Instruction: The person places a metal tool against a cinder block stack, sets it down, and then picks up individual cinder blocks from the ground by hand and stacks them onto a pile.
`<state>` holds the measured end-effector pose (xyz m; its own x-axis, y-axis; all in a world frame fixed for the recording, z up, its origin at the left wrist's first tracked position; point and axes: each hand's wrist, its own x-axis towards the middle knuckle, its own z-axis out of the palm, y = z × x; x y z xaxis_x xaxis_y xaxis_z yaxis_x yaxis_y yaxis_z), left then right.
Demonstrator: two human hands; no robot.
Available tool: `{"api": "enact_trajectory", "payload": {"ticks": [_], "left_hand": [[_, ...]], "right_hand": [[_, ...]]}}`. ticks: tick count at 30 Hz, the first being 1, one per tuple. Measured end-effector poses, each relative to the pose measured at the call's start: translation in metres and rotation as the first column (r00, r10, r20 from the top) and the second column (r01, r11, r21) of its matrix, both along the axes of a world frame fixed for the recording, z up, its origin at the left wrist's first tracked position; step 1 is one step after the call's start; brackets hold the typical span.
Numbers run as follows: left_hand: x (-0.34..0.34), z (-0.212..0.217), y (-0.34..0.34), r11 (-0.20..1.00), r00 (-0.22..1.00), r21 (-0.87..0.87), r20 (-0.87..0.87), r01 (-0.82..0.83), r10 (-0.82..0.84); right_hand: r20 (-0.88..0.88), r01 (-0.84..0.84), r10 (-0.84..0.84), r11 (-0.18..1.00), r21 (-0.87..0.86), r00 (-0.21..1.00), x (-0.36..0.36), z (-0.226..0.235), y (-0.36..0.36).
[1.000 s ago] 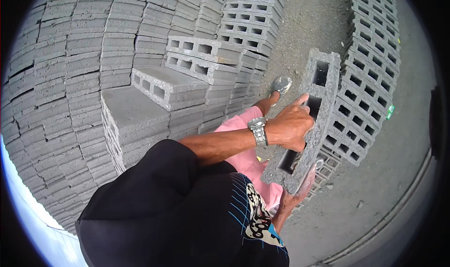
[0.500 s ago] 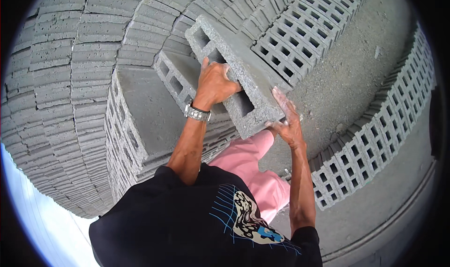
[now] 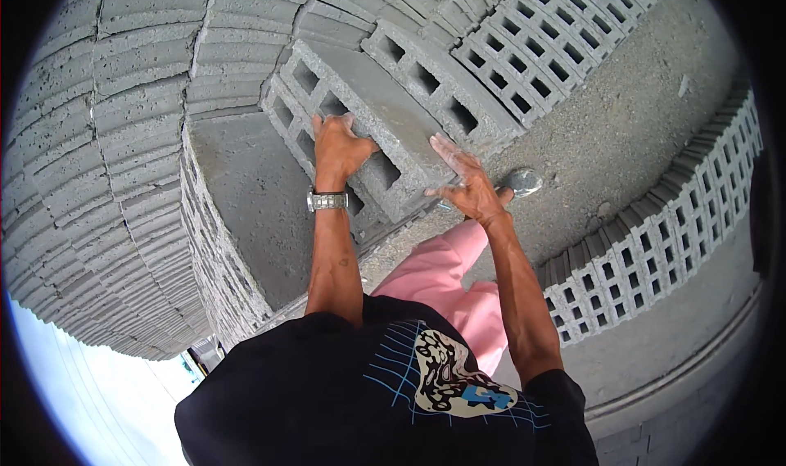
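Observation:
A grey hollow concrete block [image 3: 393,122] leans on its long side, its row of square holes turned to the left. My left hand [image 3: 340,148], with a metal watch on the wrist, is closed round the block's wall at its middle holes. At the block's near right end my right hand [image 3: 471,189], dusty at the fingertips, grips the corner with fingers and thumb set apart. Another hollow block [image 3: 293,132] lies close against the held one on the left, partly covered by it. To the right stands a similar block [image 3: 444,97].
A tall wall of stacked blocks [image 3: 139,130] rises on the left. A broad smooth block face [image 3: 254,196] lies beside my left forearm. Rows of hollow blocks [image 3: 532,48] run along the far right, and a curved row [image 3: 630,282] borders the gravel ground [image 3: 622,130].
Both hands have carried the block left and lower, against the block on the left. The block on the right, largely hidden before, now shows its holes.

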<state>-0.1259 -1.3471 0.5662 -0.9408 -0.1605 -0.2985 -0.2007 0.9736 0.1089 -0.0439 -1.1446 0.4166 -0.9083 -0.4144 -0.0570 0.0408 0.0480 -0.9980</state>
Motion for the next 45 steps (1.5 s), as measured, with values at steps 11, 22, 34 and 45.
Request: {"api": "enact_trajectory", "payload": {"ticks": [11,22,34,45], "left_hand": [[-0.016,0.072,0.014,0.995,0.983,-0.009,-0.158,0.096,-0.096],[-0.047,-0.005,0.201,0.777,0.915,0.531,0.011,0.337,-0.404],[0.063,-0.075,0.287,0.688,0.637,0.468,0.292,0.555,-0.713],[0.263,-0.162,0.235,0.644,0.323,0.39,0.625,0.659,-0.71]], "right_hand": [[0.265,0.283,-0.343,0.929,0.239,0.901,0.081,-0.031,0.052],[0.546,0.467,-0.837,0.474,0.746,-0.022,0.453,-0.103,0.161],[0.495,0.471,-0.794,0.306,0.827,-0.354,0.587,-0.087,0.038],[0.201,0.041,-0.976,0.205,0.978,0.09,0.627,-0.322,0.172]]}}
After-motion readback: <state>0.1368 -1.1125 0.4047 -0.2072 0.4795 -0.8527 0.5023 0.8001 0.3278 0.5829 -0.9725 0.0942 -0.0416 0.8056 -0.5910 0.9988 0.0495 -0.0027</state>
